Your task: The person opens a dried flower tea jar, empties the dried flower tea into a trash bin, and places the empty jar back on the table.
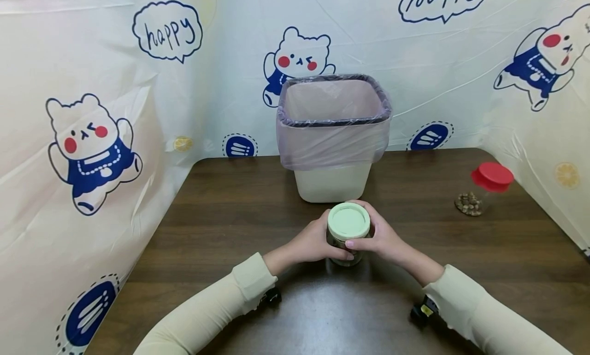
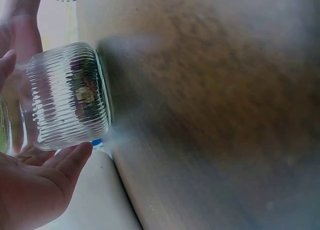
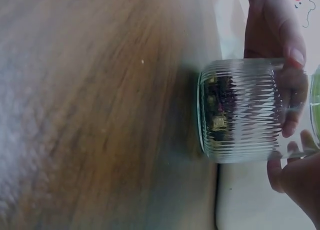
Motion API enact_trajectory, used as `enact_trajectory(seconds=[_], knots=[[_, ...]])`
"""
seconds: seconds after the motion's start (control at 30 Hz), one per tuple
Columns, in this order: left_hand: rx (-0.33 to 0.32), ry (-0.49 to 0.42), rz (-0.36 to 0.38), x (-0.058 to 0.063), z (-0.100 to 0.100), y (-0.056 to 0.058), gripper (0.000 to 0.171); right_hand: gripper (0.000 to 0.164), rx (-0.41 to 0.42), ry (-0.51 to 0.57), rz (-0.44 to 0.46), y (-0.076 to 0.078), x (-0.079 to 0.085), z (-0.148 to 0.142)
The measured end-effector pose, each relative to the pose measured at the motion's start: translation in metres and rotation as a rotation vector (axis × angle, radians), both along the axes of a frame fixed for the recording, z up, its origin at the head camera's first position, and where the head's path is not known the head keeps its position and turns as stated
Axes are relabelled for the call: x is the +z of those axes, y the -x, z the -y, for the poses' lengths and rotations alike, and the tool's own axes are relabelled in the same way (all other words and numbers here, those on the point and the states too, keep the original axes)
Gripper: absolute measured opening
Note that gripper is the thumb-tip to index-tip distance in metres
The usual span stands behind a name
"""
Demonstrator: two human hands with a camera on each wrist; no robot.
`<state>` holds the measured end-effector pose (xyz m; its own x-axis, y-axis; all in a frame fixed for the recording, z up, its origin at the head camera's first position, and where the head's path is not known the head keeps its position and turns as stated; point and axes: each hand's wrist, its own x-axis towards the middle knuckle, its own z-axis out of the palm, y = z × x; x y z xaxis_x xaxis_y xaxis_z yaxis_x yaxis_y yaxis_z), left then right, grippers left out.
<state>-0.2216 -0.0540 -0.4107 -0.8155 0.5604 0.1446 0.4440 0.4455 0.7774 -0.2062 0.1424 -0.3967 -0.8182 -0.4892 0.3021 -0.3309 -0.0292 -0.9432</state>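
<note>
A ribbed clear glass jar with a pale green lid stands upright between my two hands near the middle of the table. Dark, mixed dried bits lie in its bottom. My left hand grips the jar from the left, thumb across the front. From the other side my right hand holds it, its thumb just below the lid and its fingers reaching behind. The lid is on the jar. Whether the base touches the wood or hovers slightly above it, I cannot tell.
Behind the jar stands a white bin lined with a translucent purple bag. At the right of the brown wooden table is a clear jar with a red lid and brown pieces inside. A printed curtain surrounds the table.
</note>
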Motion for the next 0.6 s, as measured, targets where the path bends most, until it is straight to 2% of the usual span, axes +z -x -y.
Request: enact_trajectory(seconds=[0.4,0.6], knots=[[0.001,-0.017,0.011,0.001,-0.001,0.000,0.088,0.074,0.097,0.010,-0.012,0.009,0.001,-0.004],[0.006,-0.029,0.012,-0.002,-0.002,0.001,0.089,0.072,0.157,0.025,0.015,0.013,0.001,-0.006]])
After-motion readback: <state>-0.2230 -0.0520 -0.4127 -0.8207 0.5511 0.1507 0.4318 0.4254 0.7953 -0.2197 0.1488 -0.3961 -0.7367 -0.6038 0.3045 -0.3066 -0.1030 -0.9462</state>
